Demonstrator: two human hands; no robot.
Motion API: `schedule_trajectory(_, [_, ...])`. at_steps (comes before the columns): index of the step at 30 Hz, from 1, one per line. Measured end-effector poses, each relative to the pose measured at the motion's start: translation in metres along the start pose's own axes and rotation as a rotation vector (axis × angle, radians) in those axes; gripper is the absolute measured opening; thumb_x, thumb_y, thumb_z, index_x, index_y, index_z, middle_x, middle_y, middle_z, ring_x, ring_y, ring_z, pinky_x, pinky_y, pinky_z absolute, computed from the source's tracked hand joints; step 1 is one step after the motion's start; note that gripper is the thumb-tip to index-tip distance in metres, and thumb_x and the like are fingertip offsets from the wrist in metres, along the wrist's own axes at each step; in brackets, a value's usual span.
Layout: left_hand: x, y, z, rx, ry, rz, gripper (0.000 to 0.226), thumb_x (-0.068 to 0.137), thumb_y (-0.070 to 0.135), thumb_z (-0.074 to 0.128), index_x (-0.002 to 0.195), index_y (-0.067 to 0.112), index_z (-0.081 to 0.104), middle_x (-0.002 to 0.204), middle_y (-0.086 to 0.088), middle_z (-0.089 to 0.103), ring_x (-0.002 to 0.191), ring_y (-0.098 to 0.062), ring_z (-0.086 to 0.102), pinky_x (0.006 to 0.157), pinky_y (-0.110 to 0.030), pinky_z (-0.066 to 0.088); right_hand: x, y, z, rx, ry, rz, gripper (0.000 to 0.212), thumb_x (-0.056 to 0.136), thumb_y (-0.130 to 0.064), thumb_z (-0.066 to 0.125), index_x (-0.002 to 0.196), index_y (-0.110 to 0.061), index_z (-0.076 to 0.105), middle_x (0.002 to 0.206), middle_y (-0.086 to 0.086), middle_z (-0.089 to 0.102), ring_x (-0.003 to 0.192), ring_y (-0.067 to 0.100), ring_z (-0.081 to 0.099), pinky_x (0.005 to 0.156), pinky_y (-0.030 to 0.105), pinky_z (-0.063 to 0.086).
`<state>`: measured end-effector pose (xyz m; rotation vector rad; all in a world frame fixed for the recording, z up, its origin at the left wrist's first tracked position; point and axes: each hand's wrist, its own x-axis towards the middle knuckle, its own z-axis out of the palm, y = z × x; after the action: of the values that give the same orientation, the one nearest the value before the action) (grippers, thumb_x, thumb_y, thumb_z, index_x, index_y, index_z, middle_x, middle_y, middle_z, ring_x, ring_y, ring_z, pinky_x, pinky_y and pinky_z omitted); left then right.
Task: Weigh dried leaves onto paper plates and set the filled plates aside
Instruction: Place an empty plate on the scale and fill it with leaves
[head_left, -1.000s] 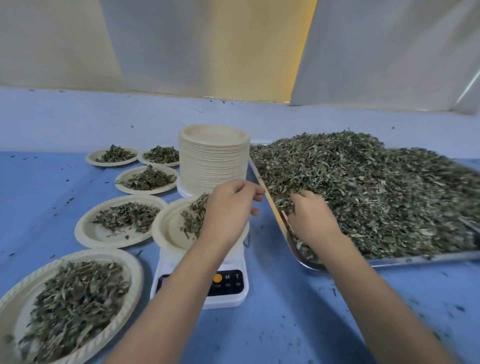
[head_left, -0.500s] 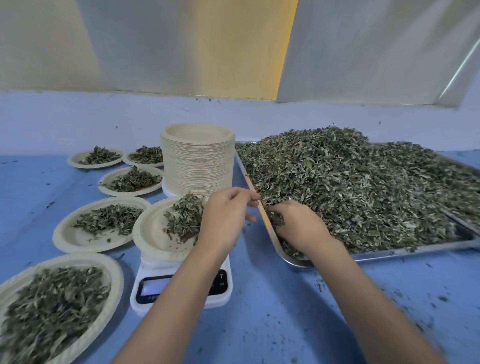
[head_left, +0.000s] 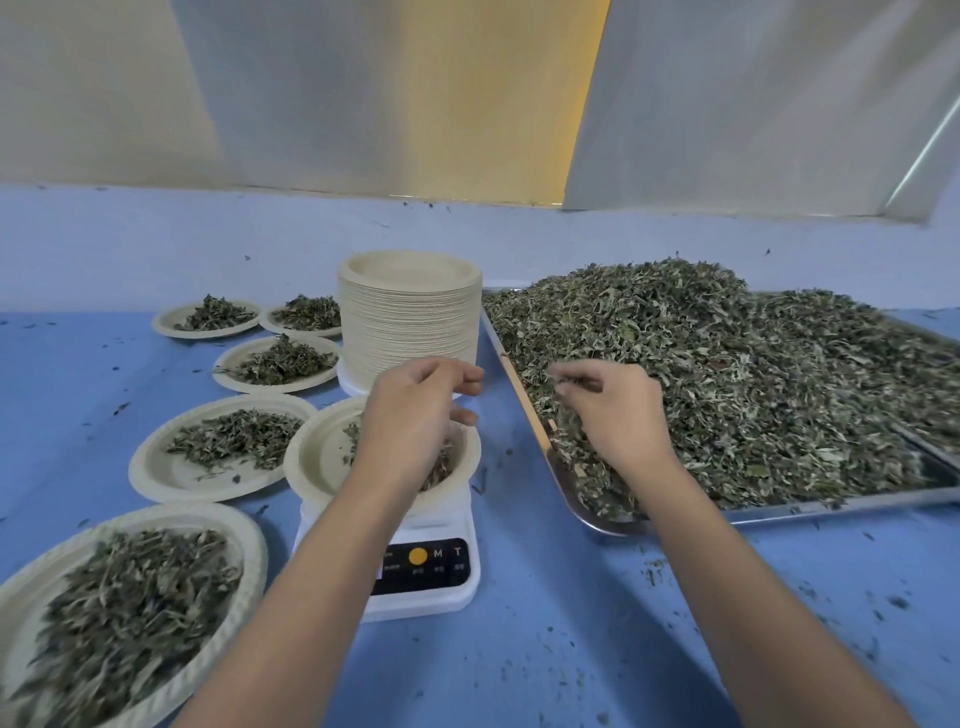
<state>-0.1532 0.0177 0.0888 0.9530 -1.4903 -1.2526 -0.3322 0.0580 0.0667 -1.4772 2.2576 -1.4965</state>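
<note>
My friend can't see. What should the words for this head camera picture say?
A person's right hand pinches dried leaves from a heaped metal tray, while the left hand hovers, fingers loose, over a paper plate on a white scale. Five filled plates and a stack of empty plates sit on the blue table.

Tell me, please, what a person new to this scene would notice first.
The big heap of dried leaves on the metal tray at the right draws the eye first; the right hand pinches a few leaves from its near edge. In the middle stands a tall stack of paper plates, and before it the left hand hovers over a plate on the white scale. Five filled plates lie at the left.
</note>
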Motion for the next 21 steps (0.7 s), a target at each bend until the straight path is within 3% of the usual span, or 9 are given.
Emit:
schedule_trajectory(4, [0.006,0.006,-0.032,0.012,0.118,0.064,0.028,0.093,0.012,0.047,0.081,0.021,0.070,0.082,0.005,0.072,0.054,-0.007,0.061,0.055,-0.021,0.045,-0.001,-0.040,0.009,0.269,0.079,-0.074,0.023,0.087,-0.009,0.065,0.105,-0.021,0.074,0.095,-0.015,0.072,0.081,0.000,0.065,0.073,0.013,0.051])
schedule_trajectory(7, [0.014,0.010,-0.056,-0.053,0.239,0.065,0.029,0.093,0.013,0.044,0.083,0.020,0.070,0.083,0.004,0.071,0.055,-0.007,0.061,0.057,-0.020,0.046,-0.002,-0.068,0.024,0.406,0.045,-0.108,0.024,0.085,-0.005,0.066,0.103,-0.020,0.073,0.090,-0.016,0.070,0.076,-0.009,0.062,0.070,0.010,0.048])
schedule_trajectory(9, [0.018,0.010,-0.068,-0.078,0.304,0.055,0.028,0.092,0.013,0.043,0.086,0.018,0.071,0.087,0.001,0.071,0.057,-0.009,0.060,0.060,-0.023,0.046,-0.004,-0.082,0.035,0.462,-0.025,-0.106,0.025,0.083,-0.004,0.068,0.100,-0.022,0.073,0.088,-0.013,0.070,0.076,-0.003,0.063,0.071,0.015,0.051])
schedule_trajectory(12, [0.021,0.008,-0.075,-0.117,0.339,0.020,0.028,0.091,0.011,0.043,0.089,0.014,0.070,0.084,0.001,0.070,0.051,-0.005,0.058,0.050,-0.015,0.043,-0.009,-0.095,0.054,0.435,-0.136,-0.094,0.026,0.079,-0.004,0.073,0.097,-0.023,0.073,0.096,-0.007,0.071,0.086,0.015,0.067,0.083,0.031,0.055])
schedule_trajectory(14, [0.022,0.009,-0.074,-0.158,0.326,-0.026,0.028,0.091,0.011,0.043,0.086,0.016,0.070,0.081,0.003,0.069,0.047,-0.003,0.057,0.047,-0.013,0.041,-0.015,-0.098,0.066,0.415,-0.170,-0.071,0.023,0.077,-0.009,0.076,0.093,-0.025,0.072,0.090,-0.008,0.071,0.082,0.020,0.068,0.079,0.036,0.055])
schedule_trajectory(16, [0.021,0.009,-0.071,-0.157,0.299,-0.040,0.028,0.091,0.012,0.043,0.084,0.018,0.069,0.081,0.003,0.070,0.047,-0.003,0.058,0.052,-0.017,0.042,-0.018,-0.097,0.074,0.370,-0.176,-0.065,0.020,0.074,-0.018,0.080,0.090,-0.026,0.072,0.083,-0.016,0.065,0.080,0.013,0.064,0.071,0.027,0.049])
schedule_trajectory(21, [0.018,0.008,-0.066,-0.092,0.290,0.009,0.029,0.090,0.012,0.042,0.083,0.019,0.069,0.082,0.004,0.070,0.048,-0.002,0.058,0.055,-0.022,0.041,-0.022,-0.093,0.076,0.264,-0.257,-0.082,0.017,0.077,-0.042,0.075,0.087,-0.029,0.072,0.081,-0.022,0.065,0.084,-0.006,0.058,0.067,0.009,0.041])
